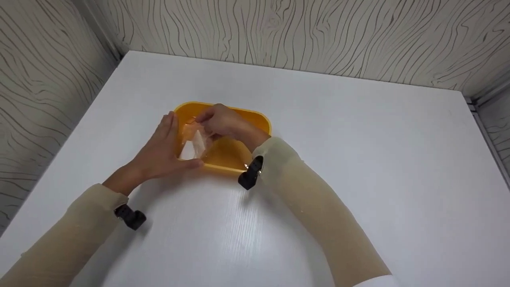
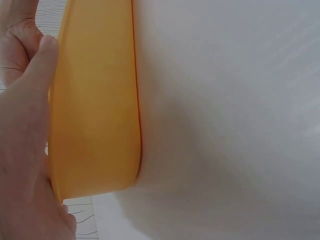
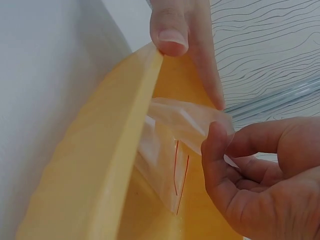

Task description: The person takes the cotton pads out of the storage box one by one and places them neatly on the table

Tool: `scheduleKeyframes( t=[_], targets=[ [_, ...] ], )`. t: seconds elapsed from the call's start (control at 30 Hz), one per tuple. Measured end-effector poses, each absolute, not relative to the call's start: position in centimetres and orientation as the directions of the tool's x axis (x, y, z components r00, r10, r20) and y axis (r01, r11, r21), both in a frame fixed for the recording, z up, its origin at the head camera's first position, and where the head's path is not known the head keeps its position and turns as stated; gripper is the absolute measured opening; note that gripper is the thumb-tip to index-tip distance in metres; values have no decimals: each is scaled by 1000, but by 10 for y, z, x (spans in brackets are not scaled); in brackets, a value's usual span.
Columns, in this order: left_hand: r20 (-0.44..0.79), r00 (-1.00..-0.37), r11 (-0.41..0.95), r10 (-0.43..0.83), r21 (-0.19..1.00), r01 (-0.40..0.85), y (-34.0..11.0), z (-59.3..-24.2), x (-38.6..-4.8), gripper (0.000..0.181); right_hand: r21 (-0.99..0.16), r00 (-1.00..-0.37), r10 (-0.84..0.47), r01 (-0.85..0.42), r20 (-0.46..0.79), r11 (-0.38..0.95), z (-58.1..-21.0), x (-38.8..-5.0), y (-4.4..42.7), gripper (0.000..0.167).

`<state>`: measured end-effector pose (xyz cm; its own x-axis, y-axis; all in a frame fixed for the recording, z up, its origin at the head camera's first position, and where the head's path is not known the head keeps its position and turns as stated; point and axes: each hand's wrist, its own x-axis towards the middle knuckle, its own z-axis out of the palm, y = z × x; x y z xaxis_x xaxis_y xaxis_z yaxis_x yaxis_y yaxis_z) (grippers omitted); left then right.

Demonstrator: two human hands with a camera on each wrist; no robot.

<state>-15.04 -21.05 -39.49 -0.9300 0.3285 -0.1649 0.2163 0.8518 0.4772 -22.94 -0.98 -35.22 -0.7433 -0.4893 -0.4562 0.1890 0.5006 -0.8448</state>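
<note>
A yellow plastic bin [image 1: 223, 169] stands on the white table. Within its left part is a clear zip-lock bag [image 3: 165, 160] with red lines, and something white shows through or beside it in the head view. My right hand [image 1: 225, 121] reaches over the bin and pinches the bag's edge between thumb and index finger; the other fingers are curled. My left hand [image 1: 159, 153] spans the bin's left end, its thumb resting along the near rim and its straight fingers against the left side. The left wrist view shows this hand [image 2: 25, 130] beside the bin's outer wall.
The white table [image 1: 358, 159] extends well to the right of the bin. Wood-grain patterned panels [image 1: 279, 36] rise behind it and at the left. A black wrist camera [image 1: 251, 173] on the right sleeve hangs close to the bin's near rim.
</note>
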Motion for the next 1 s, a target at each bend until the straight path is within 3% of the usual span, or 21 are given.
scheduleKeyframes(
  t=[1.0],
  targets=[
    [-151, -937, 846, 315, 491, 205, -213, -396, -149, 136, -892, -762, -513, 183, -394, 414, -342, -228, 3, 39]
  ],
)
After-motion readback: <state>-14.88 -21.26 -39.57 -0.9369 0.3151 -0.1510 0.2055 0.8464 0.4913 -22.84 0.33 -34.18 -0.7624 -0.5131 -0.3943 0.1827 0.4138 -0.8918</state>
